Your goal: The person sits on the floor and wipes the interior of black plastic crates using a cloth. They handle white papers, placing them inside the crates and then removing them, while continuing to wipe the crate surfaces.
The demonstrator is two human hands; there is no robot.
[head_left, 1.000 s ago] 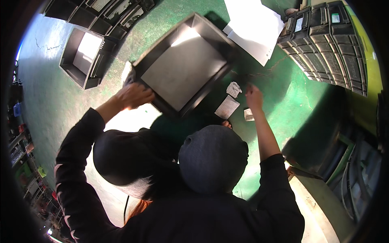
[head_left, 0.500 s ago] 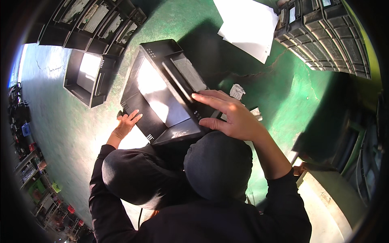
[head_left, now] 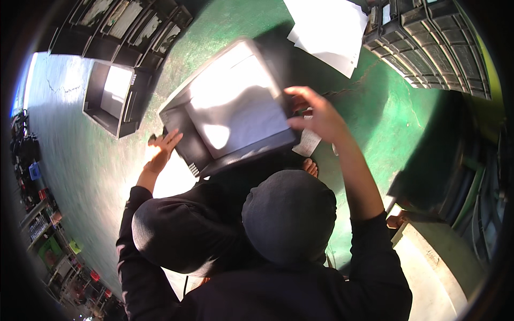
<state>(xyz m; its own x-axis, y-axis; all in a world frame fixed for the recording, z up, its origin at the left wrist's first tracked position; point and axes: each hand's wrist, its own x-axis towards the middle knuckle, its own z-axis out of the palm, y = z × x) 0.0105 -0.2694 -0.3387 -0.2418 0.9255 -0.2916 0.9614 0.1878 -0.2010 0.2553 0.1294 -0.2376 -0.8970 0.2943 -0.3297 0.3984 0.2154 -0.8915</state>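
A black plastic crate (head_left: 195, 142) lies in front of my knees with its opening facing up, slightly blurred by movement. White sheet material (head_left: 241, 101) lines its bottom, partly in bright sunlight. My left hand (head_left: 162, 151) grips the crate's near left wall, fingers laid over the rim to the inside. At the right wall is my right hand (head_left: 321, 117), smeared by motion, with thumb and fingers apart. Whether its fingertips touch the wall is unclear. Just below that hand lies a printed paper slip (head_left: 308, 143).
Another black crate (head_left: 113, 101) lies to the left. Stacked dark crates rise at the far left (head_left: 123, 29) and far right (head_left: 428, 45). White sheets (head_left: 329, 32) lie on the green floor (head_left: 375, 117). A pale block-like object (head_left: 428, 267) stands at the lower right.
The crate has tipped from leaning on its side to lying flatter, showing more of its bottom. My right hand has moved right and up from its side wall; my left has shifted slightly upward.
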